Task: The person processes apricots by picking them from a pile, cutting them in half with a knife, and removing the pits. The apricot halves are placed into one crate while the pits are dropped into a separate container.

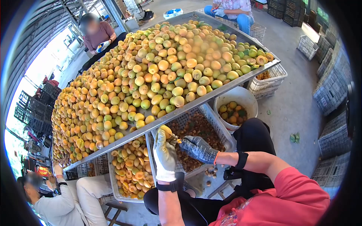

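Note:
My left hand (164,156), in a white glove, is closed around an apricot (166,131) just past the table's near edge. Close beside it, my right hand (198,148) wears a dark grey knitted glove and pinches what looks like a small knife (177,141), its tip towards the fruit. Fingers hide most of the tool. Beneath the hands is a crate (215,116) holding brown apricot pits (203,132). Left of it, another crate (112,177) holds halved apricots (132,169). A large heap of whole apricots (151,75) covers the metal-rimmed table (211,95).
A white bucket (253,101) of apricots stands to the right, near my knee. Stacked crates (281,77) sit under the table's right corner. More crates (333,98) line the right side. Co-workers sit at the left (56,205), the far left (100,35) and the far side (235,11).

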Available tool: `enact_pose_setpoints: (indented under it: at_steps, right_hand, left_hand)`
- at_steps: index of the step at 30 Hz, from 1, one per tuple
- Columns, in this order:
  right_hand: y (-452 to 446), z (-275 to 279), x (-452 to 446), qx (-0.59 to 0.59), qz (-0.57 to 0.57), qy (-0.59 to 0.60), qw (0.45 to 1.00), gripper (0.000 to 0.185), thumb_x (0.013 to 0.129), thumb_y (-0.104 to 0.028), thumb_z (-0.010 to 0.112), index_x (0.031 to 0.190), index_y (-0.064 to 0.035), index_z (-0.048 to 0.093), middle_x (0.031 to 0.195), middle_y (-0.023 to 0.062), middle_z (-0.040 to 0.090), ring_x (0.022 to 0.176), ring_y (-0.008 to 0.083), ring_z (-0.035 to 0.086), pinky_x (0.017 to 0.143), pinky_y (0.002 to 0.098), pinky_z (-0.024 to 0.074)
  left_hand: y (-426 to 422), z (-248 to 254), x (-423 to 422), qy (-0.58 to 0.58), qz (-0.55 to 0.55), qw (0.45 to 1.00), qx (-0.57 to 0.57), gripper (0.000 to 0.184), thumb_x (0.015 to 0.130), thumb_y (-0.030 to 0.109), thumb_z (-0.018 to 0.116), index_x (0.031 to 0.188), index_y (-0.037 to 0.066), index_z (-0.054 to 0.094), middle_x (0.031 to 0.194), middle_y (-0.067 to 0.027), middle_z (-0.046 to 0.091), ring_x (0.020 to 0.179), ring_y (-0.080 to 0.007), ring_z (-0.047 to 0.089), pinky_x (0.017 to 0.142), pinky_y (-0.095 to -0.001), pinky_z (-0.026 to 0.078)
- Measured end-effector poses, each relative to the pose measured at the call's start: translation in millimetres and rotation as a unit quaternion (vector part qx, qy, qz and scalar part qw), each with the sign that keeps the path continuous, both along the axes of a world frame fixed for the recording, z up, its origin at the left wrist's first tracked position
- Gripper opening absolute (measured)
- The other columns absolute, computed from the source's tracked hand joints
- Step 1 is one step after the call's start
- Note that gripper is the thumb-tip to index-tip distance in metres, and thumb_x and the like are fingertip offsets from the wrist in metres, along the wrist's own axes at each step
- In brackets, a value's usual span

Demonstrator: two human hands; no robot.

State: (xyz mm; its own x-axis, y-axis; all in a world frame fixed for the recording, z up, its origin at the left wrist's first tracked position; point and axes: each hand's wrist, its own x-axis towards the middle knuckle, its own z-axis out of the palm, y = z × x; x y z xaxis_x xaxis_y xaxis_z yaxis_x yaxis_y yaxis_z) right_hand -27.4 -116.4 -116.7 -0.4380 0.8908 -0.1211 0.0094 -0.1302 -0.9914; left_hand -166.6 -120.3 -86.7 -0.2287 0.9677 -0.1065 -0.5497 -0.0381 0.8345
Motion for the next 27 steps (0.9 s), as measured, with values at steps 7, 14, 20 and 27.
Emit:
enact_pose_setpoints:
  at_steps: [7, 14, 20, 27]
  right_hand:
    - [-2, 7, -4, -0.026, -0.02, 0.077, 0.997, 0.03, 0.095, -0.03, 0.053, 0.094, -0.001, 0.062, 0.08, 0.0171, 0.062, 0.07, 0.0281, 0.057, 0.065, 0.0377, 0.0442]
    - [4, 18, -3, -0.004, -0.004, -0.001, 1.0, 0.031, 0.096, -0.03, 0.052, 0.099, -0.0012, 0.062, 0.085, 0.0186, 0.064, 0.076, 0.0318, 0.062, 0.068, 0.0386, 0.0461]
    - [6, 10, -2, 0.149, -0.04, -0.065, 0.986, 0.03, 0.096, -0.03, 0.05, 0.1, -0.0023, 0.061, 0.088, 0.0196, 0.064, 0.084, 0.0389, 0.06, 0.069, 0.0426, 0.0461]
    - [9, -25, -5, 0.289, -0.078, -0.107, 0.948, 0.032, 0.095, -0.033, 0.052, 0.091, -0.0017, 0.058, 0.079, 0.0207, 0.062, 0.075, 0.0399, 0.06, 0.062, 0.0474, 0.0446]
  left_hand:
    - [-8, 10, -2, 0.035, -0.015, 0.999, -0.018, 0.027, 0.098, 0.022, 0.051, 0.116, 0.003, 0.055, 0.099, -0.0039, 0.06, 0.088, -0.0138, 0.059, 0.078, -0.0255, 0.047]
    - [-5, 2, 3, 0.039, 0.006, 0.998, 0.042, 0.031, 0.096, 0.022, 0.054, 0.118, -0.001, 0.053, 0.102, -0.0088, 0.061, 0.09, -0.0183, 0.061, 0.083, -0.0298, 0.049]
    - [2, 7, 12, -0.146, 0.018, 0.989, 0.028, 0.033, 0.099, 0.029, 0.049, 0.113, 0.0, 0.054, 0.097, -0.0093, 0.062, 0.088, -0.021, 0.061, 0.084, -0.0363, 0.05]
    - [9, -9, 9, -0.147, 0.02, 0.989, 0.013, 0.036, 0.098, 0.038, 0.048, 0.099, 0.004, 0.059, 0.087, -0.0087, 0.063, 0.085, -0.0244, 0.061, 0.089, -0.0432, 0.049]
